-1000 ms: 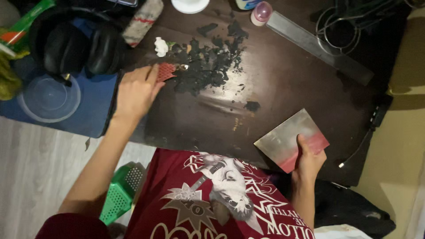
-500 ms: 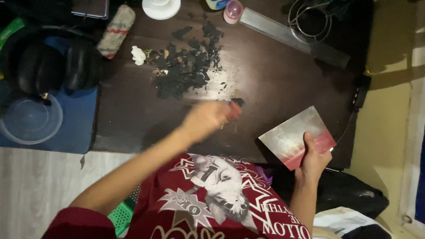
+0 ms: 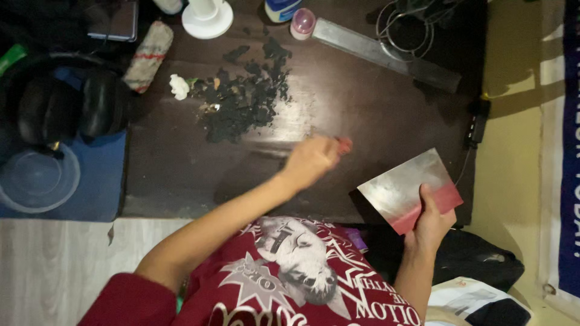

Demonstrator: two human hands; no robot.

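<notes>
My left hand (image 3: 311, 158) is blurred over the middle of the dark wooden table (image 3: 374, 102), closed around a small red tool (image 3: 344, 144) whose tip sticks out to the right. Up and to the left of it lies a pile of black crumbly debris (image 3: 241, 96) with a white scrap (image 3: 179, 86) at its left end. My right hand (image 3: 430, 220) holds a flat metal sheet with a red lower edge (image 3: 409, 190) at the table's near right edge, tilted toward the tabletop.
Black headphones (image 3: 66, 105) and a clear plastic lid (image 3: 36, 178) rest on a blue mat at the left. A long metal ruler (image 3: 386, 54), a pink-capped jar (image 3: 302, 23), a white cup base (image 3: 207, 18) and coiled wire (image 3: 405, 24) line the far side. A black bag (image 3: 477, 259) sits below right.
My left hand has swept from the debris pile at the upper left across the table toward the metal sheet, carrying the red tool. The right hand has kept the sheet in place.
</notes>
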